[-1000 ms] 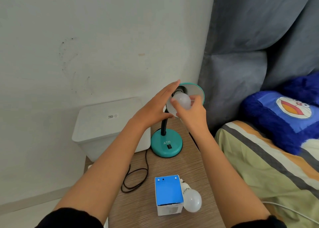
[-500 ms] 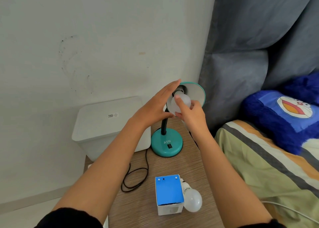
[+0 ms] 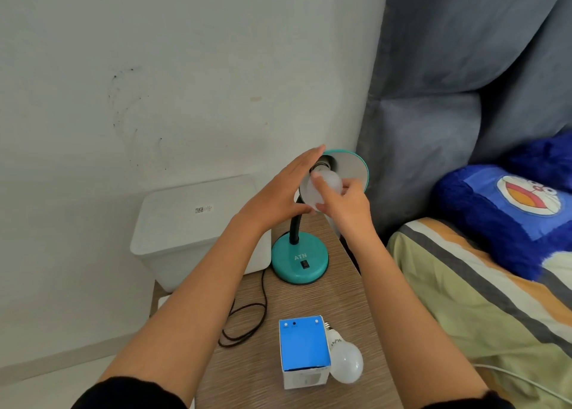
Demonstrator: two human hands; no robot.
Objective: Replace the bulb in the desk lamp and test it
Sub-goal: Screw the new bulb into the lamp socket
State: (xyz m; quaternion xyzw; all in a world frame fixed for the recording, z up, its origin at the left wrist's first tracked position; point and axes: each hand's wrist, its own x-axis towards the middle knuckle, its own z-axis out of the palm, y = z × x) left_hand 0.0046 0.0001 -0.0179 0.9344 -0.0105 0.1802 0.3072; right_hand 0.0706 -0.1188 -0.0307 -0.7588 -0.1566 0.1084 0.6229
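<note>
A teal desk lamp stands on the wooden bedside table, its round base (image 3: 299, 258) carrying a black switch and its shade (image 3: 351, 166) tilted toward me. A white bulb (image 3: 326, 183) sits at the shade's socket. My right hand (image 3: 343, 206) grips that bulb with fingertips around its globe. My left hand (image 3: 280, 195) lies flat against the shade's left side, fingers straight. A second white bulb (image 3: 346, 362) lies on the table beside a blue and white box (image 3: 303, 351).
The lamp's black cord (image 3: 247, 316) loops over the table (image 3: 325, 303) left of the box. A white lidded bin (image 3: 192, 223) stands left of the table against the wall. A bed with striped sheet (image 3: 464, 300) and blue cushion (image 3: 507, 210) lies right.
My right hand's fingers have shifted round the bulb, thumb now across its front. My left hand stays against the shade. The camera view has barely moved.
</note>
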